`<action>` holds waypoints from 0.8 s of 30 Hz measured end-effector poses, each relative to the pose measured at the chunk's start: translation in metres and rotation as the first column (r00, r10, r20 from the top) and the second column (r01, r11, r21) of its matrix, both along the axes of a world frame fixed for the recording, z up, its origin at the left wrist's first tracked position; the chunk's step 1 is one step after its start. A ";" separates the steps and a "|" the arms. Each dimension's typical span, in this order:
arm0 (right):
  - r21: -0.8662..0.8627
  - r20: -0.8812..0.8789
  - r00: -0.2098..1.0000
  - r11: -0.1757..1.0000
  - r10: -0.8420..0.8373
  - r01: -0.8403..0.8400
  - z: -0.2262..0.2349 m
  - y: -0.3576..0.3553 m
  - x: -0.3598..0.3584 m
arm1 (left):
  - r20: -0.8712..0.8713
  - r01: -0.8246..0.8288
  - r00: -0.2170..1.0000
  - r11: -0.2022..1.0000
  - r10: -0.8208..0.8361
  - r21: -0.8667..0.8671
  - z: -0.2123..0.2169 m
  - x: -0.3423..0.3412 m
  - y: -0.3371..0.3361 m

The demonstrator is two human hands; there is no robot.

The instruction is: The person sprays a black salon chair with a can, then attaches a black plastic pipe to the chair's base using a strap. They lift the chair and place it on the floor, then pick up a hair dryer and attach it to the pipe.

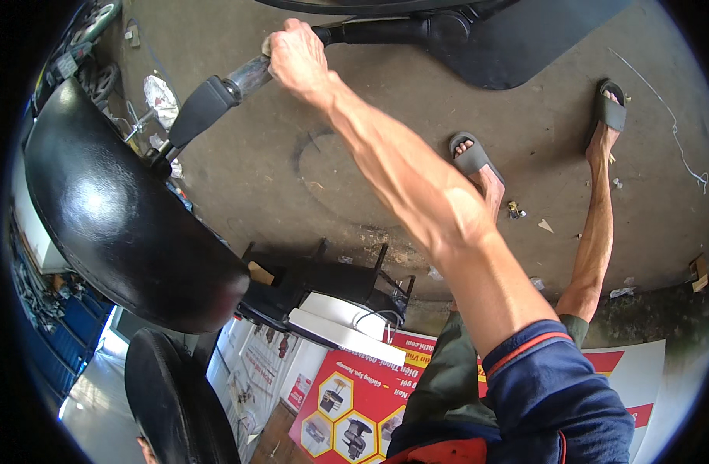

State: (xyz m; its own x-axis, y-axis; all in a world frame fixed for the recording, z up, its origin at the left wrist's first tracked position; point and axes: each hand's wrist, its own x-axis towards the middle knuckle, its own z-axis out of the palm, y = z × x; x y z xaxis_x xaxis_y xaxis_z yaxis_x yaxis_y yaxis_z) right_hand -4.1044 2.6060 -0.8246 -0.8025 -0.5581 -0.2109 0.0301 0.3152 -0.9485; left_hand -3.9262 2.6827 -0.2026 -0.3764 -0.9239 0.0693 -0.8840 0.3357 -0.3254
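My right hand (298,62), at the end of the arm coming from lower right, is closed around a tubular bar (250,75) at the top. Clear plastic seems to cover the bar beside my fist. A black end piece (193,112) continues it toward a large glossy black padded cushion (130,209). Past my fist, a black arm (377,32) joins a broad dark panel (501,46). Fingertips of my left hand (145,450) curl at the edge of a second black pad (180,402) at lower left; the rest of that hand is hidden.
Below centre stand a white box-like part (346,331) and a black metal frame (381,271). A red and white printed sheet (354,402) lies near my legs. My sandalled feet (474,155) are on the stained floor, with a thin white cord (671,116) at right.
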 end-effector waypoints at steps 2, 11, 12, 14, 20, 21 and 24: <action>-0.024 0.068 0.995 0.997 -0.073 0.075 0.005 0.005 0.022 | -0.007 -0.019 1.000 1.000 0.019 -0.007 0.002 0.001 -0.002; -0.128 0.378 0.892 0.940 -0.248 0.315 0.023 -0.004 0.008 | -0.002 -0.051 0.999 0.999 0.051 -0.008 -0.006 0.003 -0.014; -0.120 0.249 0.943 0.959 -0.221 0.257 0.020 -0.010 -0.003 | 0.002 -0.060 0.998 0.998 0.060 -0.001 -0.007 0.003 -0.015; -0.058 0.288 0.957 0.996 -0.044 0.064 0.012 -0.011 -0.017 | 0.019 -0.069 0.997 0.998 0.069 0.010 -0.007 0.002 -0.017; 0.012 0.311 0.920 0.967 0.239 -0.255 0.024 -0.006 -0.036 | -0.015 -0.077 0.997 0.997 0.077 -0.001 0.002 0.000 -0.022; -0.038 0.298 0.871 0.917 0.389 -0.397 0.034 -0.010 -0.042 | -0.021 -0.078 0.997 0.997 0.078 -0.002 0.003 0.001 -0.024; -0.236 0.182 0.834 0.847 0.521 -0.477 0.074 -0.014 -0.044 | -0.026 -0.074 0.997 0.997 0.074 0.005 0.007 0.002 -0.030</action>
State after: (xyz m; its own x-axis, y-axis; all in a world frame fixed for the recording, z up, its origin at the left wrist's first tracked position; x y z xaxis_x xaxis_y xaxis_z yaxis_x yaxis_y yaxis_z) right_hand -4.1481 2.5921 -0.7505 -0.3444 -0.9136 -0.2162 0.1377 0.1787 -0.9742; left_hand -3.9241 2.6525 -0.1954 -0.3048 -0.9495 0.0745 -0.9146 0.2700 -0.3010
